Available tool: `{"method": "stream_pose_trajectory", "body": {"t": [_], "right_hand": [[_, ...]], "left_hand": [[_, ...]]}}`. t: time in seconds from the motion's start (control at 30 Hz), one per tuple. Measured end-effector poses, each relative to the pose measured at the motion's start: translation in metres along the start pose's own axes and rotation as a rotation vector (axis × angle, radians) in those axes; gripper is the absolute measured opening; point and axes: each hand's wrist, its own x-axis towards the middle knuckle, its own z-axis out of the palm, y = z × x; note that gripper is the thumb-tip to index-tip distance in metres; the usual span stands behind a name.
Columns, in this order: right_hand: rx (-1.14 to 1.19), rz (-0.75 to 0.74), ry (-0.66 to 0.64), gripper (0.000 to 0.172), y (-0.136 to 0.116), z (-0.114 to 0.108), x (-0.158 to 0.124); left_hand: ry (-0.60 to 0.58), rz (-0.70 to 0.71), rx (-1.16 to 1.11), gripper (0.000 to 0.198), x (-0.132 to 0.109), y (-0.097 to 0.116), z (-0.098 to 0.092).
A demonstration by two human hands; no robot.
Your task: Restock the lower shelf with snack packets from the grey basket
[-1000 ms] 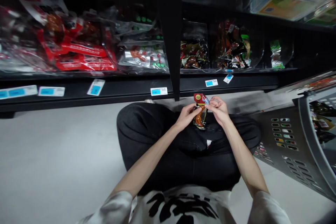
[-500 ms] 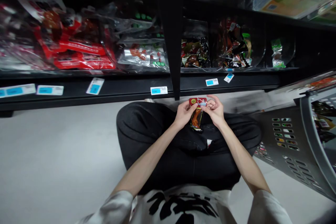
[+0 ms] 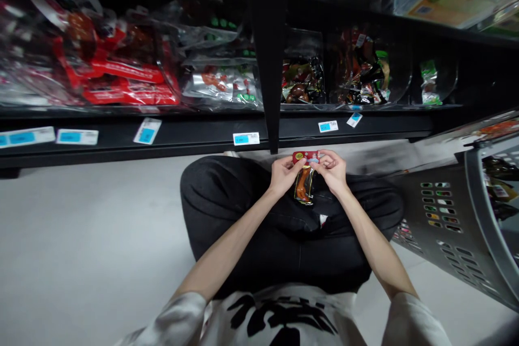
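A small snack packet (image 3: 305,179) with a red top strip and a brown, orange food piece inside hangs upright over my knees. My left hand (image 3: 283,174) pinches its upper left corner. My right hand (image 3: 332,171) pinches the upper right corner, fingers curled. Both hands are closed on the packet. I squat in black trousers (image 3: 227,200) on a pale floor, right in front of a low black shelf (image 3: 194,138).
The shelf holds red packets (image 3: 121,84) at left, silver ones (image 3: 221,84) in the middle, dark snack packets (image 3: 302,84) and a green one (image 3: 426,84) in clear bins at right. Blue price tags (image 3: 245,138) line its edge. A grey perforated basket (image 3: 458,216) stands at my right.
The packet was tilted and held a little higher on the right; it now hangs straight with its red strip level between both hands, which moved slightly closer together.
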Motion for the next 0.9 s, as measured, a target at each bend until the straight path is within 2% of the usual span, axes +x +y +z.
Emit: {"method": "stream_pose_trajectory", "body": {"t": [0.27,0.67,0.8,0.9], "right_hand": [[-0.028,0.019,0.033,0.033,-0.0003,0.0017,-0.0031],[0.064,0.029,0.013,0.027,-0.0015,0.0017,-0.0036],[0.065,0.059,-0.027,0.032,-0.0040,0.0015,-0.0026],[0.072,0.137,-0.149,0.045,-0.0053,0.0017,-0.0039]], "left_hand": [[-0.002,0.007,0.000,0.033,-0.0019,0.0008,0.0000],[-0.053,0.002,-0.022,0.030,-0.0048,0.0094,0.0012],[-0.042,0.022,-0.034,0.030,-0.0048,0.0087,0.0009],[0.050,0.034,-0.031,0.031,-0.0045,0.0076,-0.0012]]}}
